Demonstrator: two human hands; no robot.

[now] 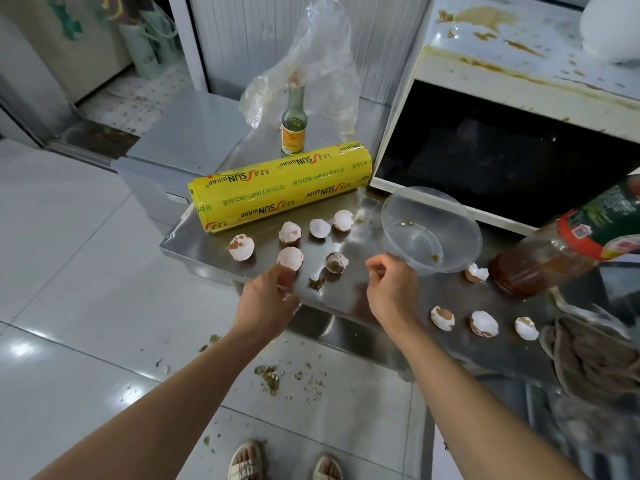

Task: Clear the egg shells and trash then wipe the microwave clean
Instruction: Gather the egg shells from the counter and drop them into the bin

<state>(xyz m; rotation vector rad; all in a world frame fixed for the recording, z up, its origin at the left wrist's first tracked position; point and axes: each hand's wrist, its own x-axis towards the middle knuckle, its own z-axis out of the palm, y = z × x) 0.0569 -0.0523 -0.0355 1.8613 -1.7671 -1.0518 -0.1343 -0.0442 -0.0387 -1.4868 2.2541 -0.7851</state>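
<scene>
Several broken egg shells lie on the steel table (194, 240): one at the left (241, 247), one just beyond my left fingertips (290, 258), a dirty one (336, 262) in the middle, and three near the front right (483, 323). My left hand (268, 299) hovers over the table edge, fingers apart, almost touching the nearest shell. My right hand (391, 285) pinches the rim of a tilted clear plastic bowl (431, 230). The stained white microwave (502, 140) stands at the back right, door shut.
A yellow cling-wrap roll (280, 187) lies behind the shells. A small glass bottle (294, 129) and a clear plastic bag (311, 64) stand further back. A sauce jar (554, 251) lies on its side, right. A brown cloth (588, 355) hangs at the edge. Crumbs litter the floor (270, 375).
</scene>
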